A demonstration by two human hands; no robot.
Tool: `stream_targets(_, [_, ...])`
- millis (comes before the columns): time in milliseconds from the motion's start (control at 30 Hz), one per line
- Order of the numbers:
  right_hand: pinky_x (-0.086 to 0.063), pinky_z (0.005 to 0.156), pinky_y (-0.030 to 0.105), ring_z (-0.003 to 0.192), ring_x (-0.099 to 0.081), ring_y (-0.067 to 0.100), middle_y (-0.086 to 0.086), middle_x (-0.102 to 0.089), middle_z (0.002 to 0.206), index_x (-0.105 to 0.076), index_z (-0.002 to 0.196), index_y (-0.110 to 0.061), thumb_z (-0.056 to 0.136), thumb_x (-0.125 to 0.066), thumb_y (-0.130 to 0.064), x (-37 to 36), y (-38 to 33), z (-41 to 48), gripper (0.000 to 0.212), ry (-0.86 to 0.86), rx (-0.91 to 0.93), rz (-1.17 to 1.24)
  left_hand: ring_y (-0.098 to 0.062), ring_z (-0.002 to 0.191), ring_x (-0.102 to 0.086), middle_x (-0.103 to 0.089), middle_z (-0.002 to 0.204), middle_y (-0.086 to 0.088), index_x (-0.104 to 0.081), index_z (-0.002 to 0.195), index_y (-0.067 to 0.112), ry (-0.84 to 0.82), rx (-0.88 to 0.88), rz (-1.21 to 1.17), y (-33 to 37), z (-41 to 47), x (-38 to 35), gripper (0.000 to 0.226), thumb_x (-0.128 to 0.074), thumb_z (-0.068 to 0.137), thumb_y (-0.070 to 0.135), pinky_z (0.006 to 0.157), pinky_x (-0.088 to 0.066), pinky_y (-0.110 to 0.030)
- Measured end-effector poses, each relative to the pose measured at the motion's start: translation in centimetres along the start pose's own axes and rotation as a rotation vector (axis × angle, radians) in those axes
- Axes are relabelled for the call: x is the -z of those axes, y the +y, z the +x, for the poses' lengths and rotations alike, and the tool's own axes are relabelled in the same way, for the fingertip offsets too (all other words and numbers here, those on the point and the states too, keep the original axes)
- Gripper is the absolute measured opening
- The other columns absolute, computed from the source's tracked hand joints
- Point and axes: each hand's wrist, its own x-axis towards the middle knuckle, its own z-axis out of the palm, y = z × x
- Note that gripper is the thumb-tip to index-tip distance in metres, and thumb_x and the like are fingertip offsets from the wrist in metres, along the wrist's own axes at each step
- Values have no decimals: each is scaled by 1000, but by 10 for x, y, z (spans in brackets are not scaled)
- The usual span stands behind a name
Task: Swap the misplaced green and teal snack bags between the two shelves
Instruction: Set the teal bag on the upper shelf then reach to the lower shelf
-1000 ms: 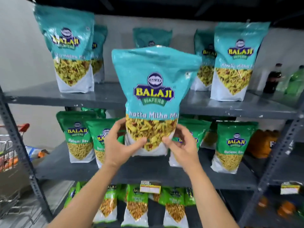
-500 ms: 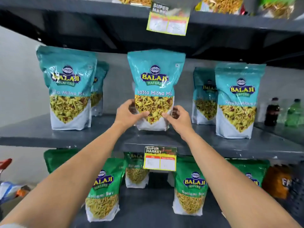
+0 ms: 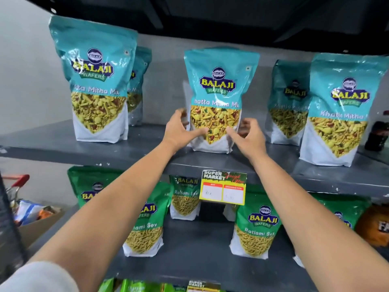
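Observation:
A teal snack bag (image 3: 219,81) stands upright in the middle of the upper grey shelf (image 3: 147,152). My left hand (image 3: 181,131) grips its lower left edge, thumb across the front. My right hand (image 3: 248,140) holds the lower right edge, thumb on the front and fingers loosely spread beside it. More teal bags stand on the same shelf at the left (image 3: 94,81) and right (image 3: 339,112). On the lower shelf (image 3: 193,249) under my arms stand green snack bags (image 3: 256,228), one partly hidden by my left forearm (image 3: 147,228).
A yellow price tag (image 3: 223,188) hangs from the upper shelf's front edge. A dark bottle (image 3: 379,133) stands at the far right of that shelf. An orange pack (image 3: 376,226) sits right on the lower shelf. A shopping cart (image 3: 16,186) is at the left.
Both hands lifted the teal bag from in front of the lower shelf up onto the upper shelf, where it now stands. My right hand's fingers have loosened.

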Motion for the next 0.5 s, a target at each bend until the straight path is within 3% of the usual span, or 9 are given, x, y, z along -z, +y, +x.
stream_targets(67, [-46, 71, 27, 75, -54, 12, 2, -60, 87, -54, 99, -15, 82, -71, -35, 3, -10, -8, 31, 144, 111, 45, -15, 107, -55, -55, 127, -4, -41, 133, 10, 102, -39, -112, 4, -9, 5, 81, -85, 68, 30, 93, -50, -29])
stream_targets(167, [-37, 58, 21, 57, -41, 4, -1, -48, 64, -50, 76, -15, 90, -63, -32, 1, -33, -39, 25, 240, 273, 111, -10, 86, -60, -61, 97, 2, -51, 111, 15, 322, -148, -245, 9, -35, 18, 47, -80, 75, 22, 76, -54, -20])
stream_targets(267, [-32, 52, 33, 51, -37, 20, 9, -40, 53, -44, 61, -5, 92, -56, -28, -21, -53, -83, 40, 161, 314, 231, -1, 65, -57, -61, 74, 14, -55, 90, 20, 484, -219, -277, -2, -83, 32, 19, -72, 81, 17, 61, -46, -16])
stream_targets(367, [-32, 49, 42, 47, -41, 35, 25, -43, 49, -41, 59, 5, 91, -52, -26, -63, -53, -133, 46, 25, 272, 376, -7, 60, -54, -60, 68, 14, -55, 82, 25, 519, -204, -233, -45, -137, 45, 19, -70, 83, 14, 62, -46, -24])
stream_targets(433, [-34, 51, 37, 48, -42, 31, 25, -44, 50, -42, 59, 6, 88, -50, -21, -93, -40, -169, 41, -30, 221, 333, -7, 61, -54, -61, 70, 16, -54, 81, 28, 526, -122, -168, -83, -168, 52, 21, -69, 82, 13, 64, -47, -28])
stream_targets(500, [-31, 51, 26, 46, -37, 11, 9, -42, 50, -44, 62, -4, 83, -50, -17, -125, -17, -205, 26, -85, 154, 241, -8, 63, -56, -61, 73, 17, -54, 83, 26, 506, -5, -74, -127, -195, 57, 20, -70, 80, 14, 65, -51, -35])
